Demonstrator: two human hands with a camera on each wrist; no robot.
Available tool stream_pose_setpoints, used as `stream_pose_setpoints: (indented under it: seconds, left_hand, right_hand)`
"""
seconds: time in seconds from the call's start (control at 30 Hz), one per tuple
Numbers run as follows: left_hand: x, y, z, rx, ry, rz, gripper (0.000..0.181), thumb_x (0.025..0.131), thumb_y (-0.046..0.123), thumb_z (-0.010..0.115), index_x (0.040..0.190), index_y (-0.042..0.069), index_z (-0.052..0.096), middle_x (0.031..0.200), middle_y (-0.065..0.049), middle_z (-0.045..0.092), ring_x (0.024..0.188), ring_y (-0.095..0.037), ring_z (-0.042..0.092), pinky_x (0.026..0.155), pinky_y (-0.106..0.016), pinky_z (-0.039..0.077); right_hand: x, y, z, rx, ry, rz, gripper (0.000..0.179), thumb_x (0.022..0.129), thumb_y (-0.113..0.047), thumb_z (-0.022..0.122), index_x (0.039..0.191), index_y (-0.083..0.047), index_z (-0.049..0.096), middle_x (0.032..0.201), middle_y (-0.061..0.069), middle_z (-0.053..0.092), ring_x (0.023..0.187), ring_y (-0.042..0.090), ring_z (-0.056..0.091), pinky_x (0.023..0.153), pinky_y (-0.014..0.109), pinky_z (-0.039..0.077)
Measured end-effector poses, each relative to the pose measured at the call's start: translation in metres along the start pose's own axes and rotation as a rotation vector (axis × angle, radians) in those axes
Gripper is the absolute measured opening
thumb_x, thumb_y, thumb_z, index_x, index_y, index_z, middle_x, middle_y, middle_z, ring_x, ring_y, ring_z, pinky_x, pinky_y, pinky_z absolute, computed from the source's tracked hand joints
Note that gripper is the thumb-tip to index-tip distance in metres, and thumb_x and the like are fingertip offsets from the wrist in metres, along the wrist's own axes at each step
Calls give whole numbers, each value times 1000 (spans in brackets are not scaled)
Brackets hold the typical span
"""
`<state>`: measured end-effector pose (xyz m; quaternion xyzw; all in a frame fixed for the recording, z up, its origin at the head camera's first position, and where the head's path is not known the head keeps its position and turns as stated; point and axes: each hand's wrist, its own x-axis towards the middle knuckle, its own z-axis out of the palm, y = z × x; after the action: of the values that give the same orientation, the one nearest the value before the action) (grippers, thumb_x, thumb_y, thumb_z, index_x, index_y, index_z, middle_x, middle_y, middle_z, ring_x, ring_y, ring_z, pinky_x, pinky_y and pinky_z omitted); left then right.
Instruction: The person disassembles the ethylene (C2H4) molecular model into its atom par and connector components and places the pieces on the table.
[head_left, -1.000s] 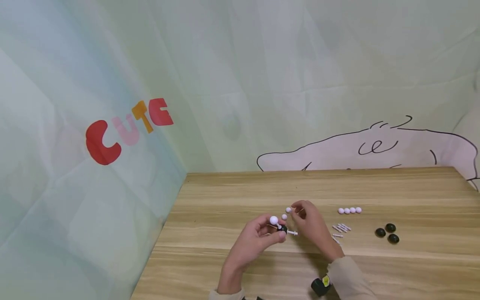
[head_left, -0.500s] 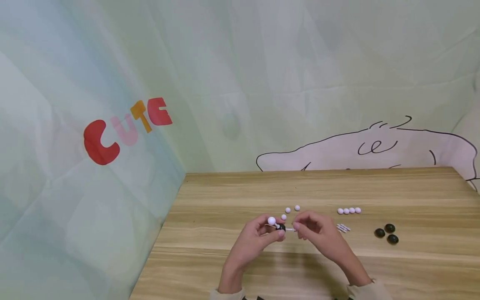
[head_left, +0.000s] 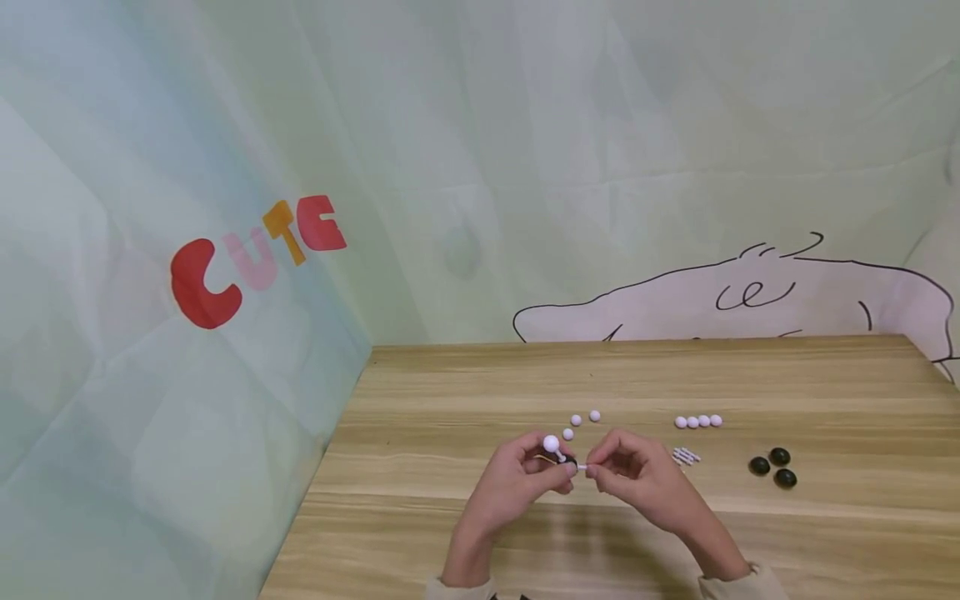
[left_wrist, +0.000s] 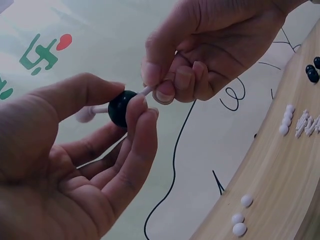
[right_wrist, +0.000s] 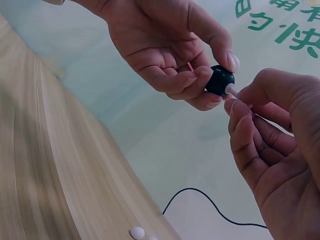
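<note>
My left hand (head_left: 510, 483) pinches a black ball (left_wrist: 121, 108) between thumb and fingers, above the table. A white rod joins this ball to a white ball (head_left: 551, 443), which sticks up over the hand in the head view. Out of the black ball's right side comes another white rod (right_wrist: 232, 91). Thumb and forefinger of my right hand (head_left: 648, 483) pinch that rod's outer end, and the fingertips hide its tip. Just beyond the hands, three loose white balls (head_left: 576, 421) lie on the wooden table (head_left: 420, 467).
Farther right stands a row of several white balls (head_left: 698, 422). Nearer lies a group of small white rods (head_left: 686, 456), partly behind my right hand. Three black balls (head_left: 760, 466) sit at the right. A printed cloth (head_left: 450, 167) hangs behind the table.
My right hand has left a white ball by the other two and come back to the rod, which it now pinches. The left hand keeps the black ball, slightly turned.
</note>
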<state>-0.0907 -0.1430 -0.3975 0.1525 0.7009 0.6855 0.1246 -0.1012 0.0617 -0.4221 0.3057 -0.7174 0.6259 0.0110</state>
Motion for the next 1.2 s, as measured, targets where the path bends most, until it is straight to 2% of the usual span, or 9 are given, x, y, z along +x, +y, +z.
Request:
stream_pose_setpoints:
  seconds: [0.27, 0.53, 0.77, 0.97, 1.2]
  left_hand:
    - [1, 6, 5, -19, 48, -38, 21, 86, 0, 64, 104, -11, 59, 86, -4, 62, 71, -11, 62, 68, -24, 56]
    - [1, 8, 6, 4, 34, -31, 24, 86, 1, 66, 106, -11, 60, 89, -6, 62, 72, -11, 62, 68, -24, 56]
    - [1, 8, 6, 41, 25, -22, 24, 85, 3, 67, 105, -9, 61, 90, -6, 62, 72, -10, 62, 69, -24, 55]
    - [2, 8, 8, 53, 19, -16, 21, 85, 2, 68, 103, -6, 63, 92, -9, 65, 72, -10, 62, 69, -23, 55]
    - [1, 9, 8, 79, 9, -15, 20, 84, 2, 67, 103, -5, 63, 97, -13, 66, 75, -9, 62, 69, -22, 54]
  right_hand:
    - [-1, -3, -1, -36, 12, -43, 15, 88, 4, 63, 89, -11, 62, 86, 1, 65, 72, 8, 61, 63, 27, 53]
    - [-2, -4, -3, -31, 2, -3, 12, 88, 0, 64, 88, -11, 61, 86, 13, 65, 72, 5, 60, 61, 27, 52]
    - [-4, -4, -5, -8, -12, 19, 11, 88, 1, 63, 89, -10, 61, 85, 2, 64, 70, 4, 60, 56, 27, 51]
    - [-5, -4, -7, 32, -20, 4, 11, 88, 5, 61, 89, -6, 59, 84, 2, 63, 68, 5, 59, 55, 27, 50]
    - [-6, -2, -8, 76, -37, 27, 9, 89, 4, 61, 90, -5, 59, 84, -2, 62, 66, 3, 56, 52, 27, 49]
